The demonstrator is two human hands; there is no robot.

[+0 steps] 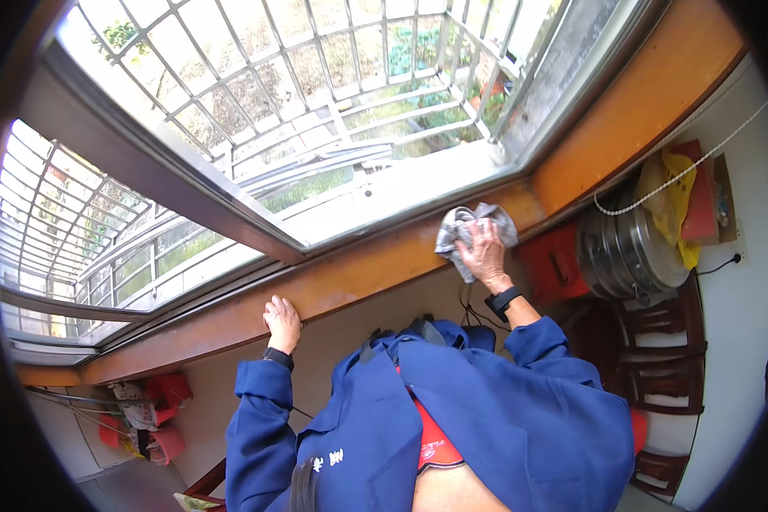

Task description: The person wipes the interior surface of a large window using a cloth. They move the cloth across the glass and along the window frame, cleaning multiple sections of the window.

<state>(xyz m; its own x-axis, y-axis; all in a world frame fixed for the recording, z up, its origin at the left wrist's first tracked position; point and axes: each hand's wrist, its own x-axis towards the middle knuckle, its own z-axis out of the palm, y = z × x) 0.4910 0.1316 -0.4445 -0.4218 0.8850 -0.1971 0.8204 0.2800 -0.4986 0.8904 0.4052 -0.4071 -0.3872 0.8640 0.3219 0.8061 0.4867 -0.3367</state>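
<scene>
A crumpled grey patterned cloth (456, 229) lies under my right hand (484, 251), pressed on the orange-brown wooden window sill (365, 272) near its right corner. Part of the cloth hangs over the sill's front edge. My left hand (283, 320) rests on the front edge of the same sill, further left, holding no object; its fingers curl over the wood. Beyond the sill stands the window, with a wooden mullion (166, 166) between its panes. Both wrists wear dark bands.
Metal security bars (281, 83) enclose the outside of the window. To the right, stacked round metal pots (614, 249), a yellow plastic bag (681, 211) and a hanging white cord (672, 182) sit near the wall. Dark wooden chairs (665, 358) stand below. Pink and red containers (166, 445) are at lower left.
</scene>
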